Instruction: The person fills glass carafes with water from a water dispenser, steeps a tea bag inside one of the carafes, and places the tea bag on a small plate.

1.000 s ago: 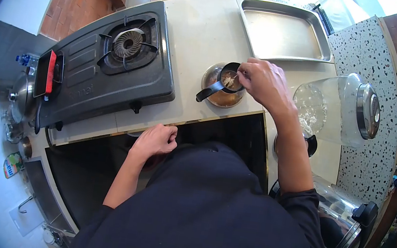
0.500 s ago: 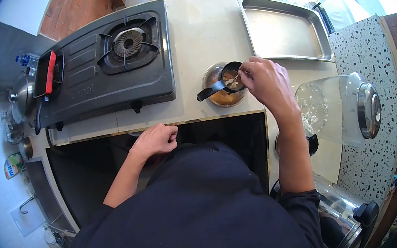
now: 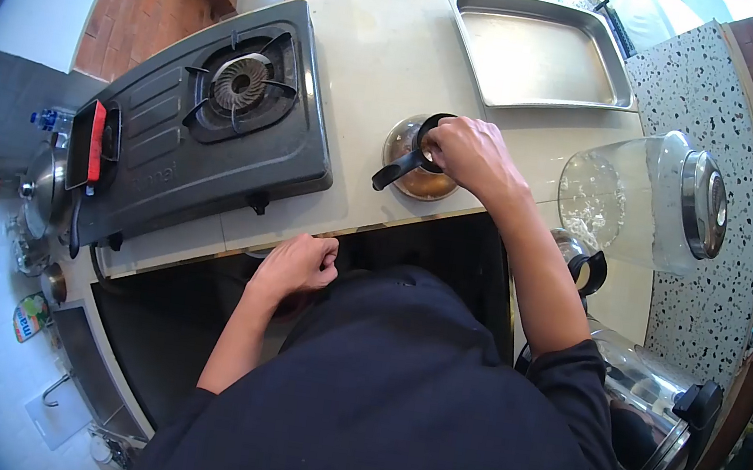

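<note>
A round glass pot (image 3: 427, 187) with a black collar and black handle (image 3: 392, 173) stands on the counter, amber-brown contents showing through its wall. My right hand (image 3: 468, 155) is over the pot's mouth from the right, fingers pinched together and dipping inside the collar. What they hold is hidden by the hand. My left hand (image 3: 298, 267) is curled into a loose fist beside my dark shirt, just in front of the counter edge, with nothing visible in it.
Left of the pot sits a black gas stove (image 3: 222, 110). A metal tray (image 3: 552, 58) lies behind. To the right are a large clear jar (image 3: 633, 198) on its side with white bits inside, another black-handled glass pot (image 3: 574, 249), and a steel-and-glass vessel (image 3: 635, 369).
My right hand has moved left and slightly down, from the pot's right rim to over its mouth, covering the pale bits seen inside before. My left hand has stayed put.
</note>
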Tool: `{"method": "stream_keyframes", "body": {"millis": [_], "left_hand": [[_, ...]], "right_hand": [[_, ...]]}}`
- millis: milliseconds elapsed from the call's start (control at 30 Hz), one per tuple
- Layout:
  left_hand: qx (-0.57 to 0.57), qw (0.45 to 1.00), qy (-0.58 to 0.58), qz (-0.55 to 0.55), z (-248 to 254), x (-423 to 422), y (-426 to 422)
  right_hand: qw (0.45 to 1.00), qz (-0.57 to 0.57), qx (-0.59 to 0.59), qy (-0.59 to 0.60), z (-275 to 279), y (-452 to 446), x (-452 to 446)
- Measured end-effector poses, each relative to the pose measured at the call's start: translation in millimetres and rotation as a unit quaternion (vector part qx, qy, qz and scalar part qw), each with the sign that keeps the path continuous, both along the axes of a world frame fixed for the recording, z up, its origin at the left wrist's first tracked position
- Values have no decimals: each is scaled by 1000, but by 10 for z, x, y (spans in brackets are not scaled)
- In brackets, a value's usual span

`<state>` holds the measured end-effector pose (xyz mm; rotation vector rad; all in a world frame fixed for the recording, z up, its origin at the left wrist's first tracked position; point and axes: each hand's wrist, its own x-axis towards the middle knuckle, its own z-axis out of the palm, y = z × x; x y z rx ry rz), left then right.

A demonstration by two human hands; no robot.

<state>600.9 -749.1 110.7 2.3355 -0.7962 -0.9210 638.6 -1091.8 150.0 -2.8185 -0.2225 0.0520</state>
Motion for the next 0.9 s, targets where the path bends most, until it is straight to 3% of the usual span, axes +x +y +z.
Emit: {"method": "stream_keyframes", "body": {"millis": [200,500,900], "left_hand": [[8,1000,8,0,22,-6,-20],[17,1000,11,7,5,-15,-22],[2,1000,8,5,-49,-20,-6]], "right_hand": [[1000,-1,-29,4,14,4,31],[998,-36,-29,-32,745,1,-91],[1000,-3,-15,-13,190,-38,-83]]}}
